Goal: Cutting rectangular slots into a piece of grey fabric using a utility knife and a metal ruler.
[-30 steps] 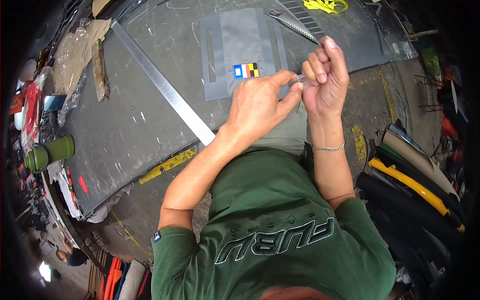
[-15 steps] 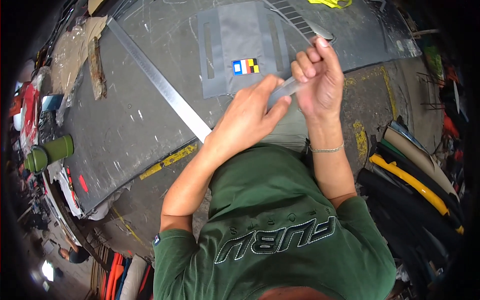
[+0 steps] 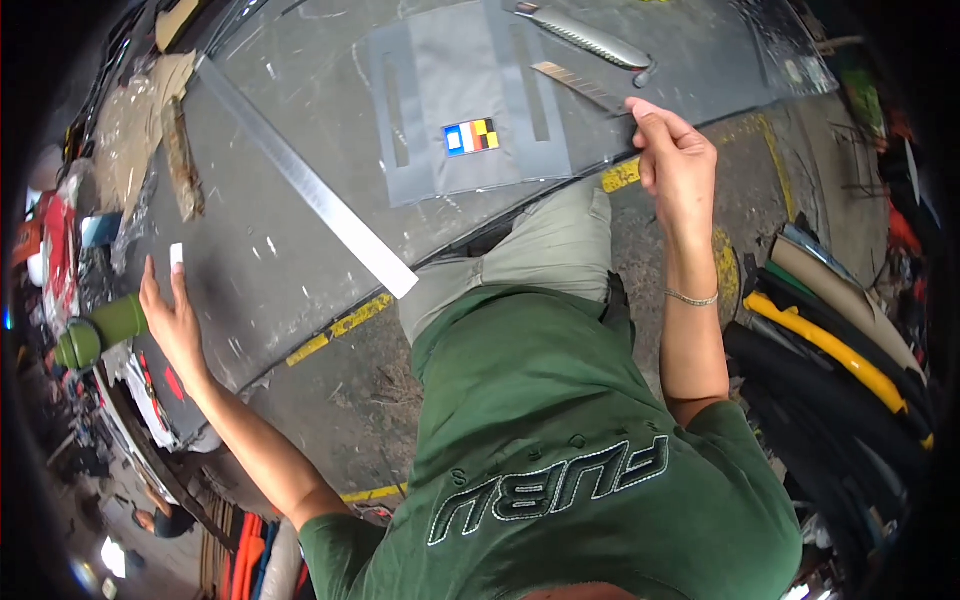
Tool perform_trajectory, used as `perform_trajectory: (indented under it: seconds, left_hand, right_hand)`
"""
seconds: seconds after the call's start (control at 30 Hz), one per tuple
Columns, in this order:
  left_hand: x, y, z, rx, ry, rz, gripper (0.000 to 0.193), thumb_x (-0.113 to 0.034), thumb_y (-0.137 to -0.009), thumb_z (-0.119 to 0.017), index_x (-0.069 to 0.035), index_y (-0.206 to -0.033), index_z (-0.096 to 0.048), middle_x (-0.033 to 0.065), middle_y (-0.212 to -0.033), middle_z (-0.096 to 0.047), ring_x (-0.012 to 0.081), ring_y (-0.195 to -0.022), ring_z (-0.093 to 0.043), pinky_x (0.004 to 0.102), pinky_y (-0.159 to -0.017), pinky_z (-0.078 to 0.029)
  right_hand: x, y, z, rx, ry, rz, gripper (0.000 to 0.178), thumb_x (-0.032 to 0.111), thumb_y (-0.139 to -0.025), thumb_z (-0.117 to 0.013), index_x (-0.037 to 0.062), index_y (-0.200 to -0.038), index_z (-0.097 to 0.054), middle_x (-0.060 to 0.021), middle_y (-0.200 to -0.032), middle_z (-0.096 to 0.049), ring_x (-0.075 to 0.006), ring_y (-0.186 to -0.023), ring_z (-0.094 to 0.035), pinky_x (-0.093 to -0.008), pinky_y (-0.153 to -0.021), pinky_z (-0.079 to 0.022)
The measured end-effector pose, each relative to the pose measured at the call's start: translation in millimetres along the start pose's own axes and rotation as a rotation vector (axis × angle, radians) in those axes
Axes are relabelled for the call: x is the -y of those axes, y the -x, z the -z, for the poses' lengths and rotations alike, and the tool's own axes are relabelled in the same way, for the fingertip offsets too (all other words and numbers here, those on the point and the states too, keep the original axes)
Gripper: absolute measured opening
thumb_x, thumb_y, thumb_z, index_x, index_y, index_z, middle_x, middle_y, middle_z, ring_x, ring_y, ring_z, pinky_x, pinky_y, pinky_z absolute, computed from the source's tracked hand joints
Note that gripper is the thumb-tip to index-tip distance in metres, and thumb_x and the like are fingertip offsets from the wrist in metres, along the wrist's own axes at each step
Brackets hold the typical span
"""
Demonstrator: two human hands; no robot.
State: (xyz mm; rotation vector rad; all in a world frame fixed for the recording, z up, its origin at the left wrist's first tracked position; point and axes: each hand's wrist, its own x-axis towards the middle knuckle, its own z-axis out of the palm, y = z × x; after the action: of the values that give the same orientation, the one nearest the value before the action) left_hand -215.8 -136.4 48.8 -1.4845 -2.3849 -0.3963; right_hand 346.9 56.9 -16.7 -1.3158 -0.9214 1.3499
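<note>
My right hand [image 3: 678, 150] pinches one end of a long segmented snap-off blade [image 3: 578, 84] between thumb and fingertips. The blade points up and left over the table. Just beyond it lies a silver utility knife handle [image 3: 590, 40]. My left hand [image 3: 172, 312] reaches far left, fingers stretched and apart, beside a green bottle [image 3: 112, 322]. A small white piece [image 3: 177, 253] shows at its thumb tip; whether it is held or merely touched is unclear. Between the hands lies a grey fabric panel [image 3: 465, 85] with a small coloured patch [image 3: 471, 137].
A long metal ruler [image 3: 310, 185] lies slantwise, its near end over the dark table's [image 3: 270, 290] front edge. Plastic wrap and cardboard [image 3: 135, 120] lie at the far left, beside a rough brown strip [image 3: 182, 165]. Rolls of material [image 3: 830, 355] stand at the right.
My hands have parted. The left swung far left toward the bottle, away from the flat translucent piece's earlier place; the right moved right and lower, the blade tilting toward the table. The knife handle shows more fully.
</note>
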Motion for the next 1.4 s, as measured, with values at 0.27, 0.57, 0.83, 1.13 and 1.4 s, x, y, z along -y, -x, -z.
perform_trajectory:
  seconds: [0.27,0.57,0.83,1.13,1.4]
  left_hand:
    - [-188.3,-20.6,9.8,0.166,0.49,-0.197,0.041,-0.027,-0.1,-0.071,-0.005,-0.133,-0.067,0.0129,-0.131,-0.069,0.0236,-0.124,-0.063,0.0356,-0.107,-0.046]
    - [-317.0,-113.1,64.1,-0.281,2.356,-0.27,0.029,-0.022,-0.102,-0.053,0.005,-0.094,-0.06,0.0191,-0.096,-0.066,0.0336,-0.098,-0.066,0.0542,-0.095,-0.052]
    - [-389.4,60.2,-7.9,0.54,1.52,-0.052,0.04,-0.008,-0.098,-0.07,0.001,-0.135,-0.055,0.0039,-0.108,-0.063,0.0085,-0.094,-0.056,0.0231,-0.086,-0.048]
    - [-385.8,13.3,-30.3,0.695,1.776,-0.042,0.05,-0.01,-0.098,-0.072,0.001,-0.143,-0.053,0.0107,-0.133,-0.066,0.0156,-0.118,-0.063,0.0338,-0.108,-0.048]
    - [-406.7,7.1,-35.5,0.316,1.598,-0.437,0.047,-0.004,-0.089,-0.08,-0.001,-0.133,-0.064,0.0121,-0.132,-0.07,0.0189,-0.117,-0.066,0.0334,-0.103,-0.051]
  right_hand:
    - [26.9,-36.3,24.3,-0.11,0.889,0.611,0.038,0.023,-0.093,-0.078,0.0095,-0.128,-0.074,-0.0018,-0.096,-0.068,-0.01,-0.086,-0.062,-0.0254,-0.075,-0.049]
    - [38.8,-91.8,-8.7,0.203,1.228,0.868,0.044,0.032,-0.093,-0.072,0.0035,-0.126,-0.071,-0.0128,-0.112,-0.074,-0.0316,-0.104,-0.069,-0.0417,-0.094,-0.052]
    - [42.2,-12.4,2.8,0.256,-0.102,0.186,0.038,0.025,-0.111,-0.045,-0.0056,-0.127,-0.061,-0.0108,-0.095,-0.072,-0.0067,-0.059,-0.052,-0.021,-0.049,-0.041]
    - [45.7,13.5,-29.1,0.56,-0.394,-0.127,0.035,0.028,-0.11,-0.054,-0.0025,-0.127,-0.059,-0.0071,-0.085,-0.066,-0.0045,-0.052,-0.046,-0.0179,-0.041,-0.034]
    - [15.9,-18.7,-26.2,0.538,-0.945,-0.163,0.018,0.016,-0.104,-0.065,0.0054,-0.118,-0.064,-0.0068,-0.106,-0.07,-0.0097,-0.079,-0.061,-0.0226,-0.06,-0.048]
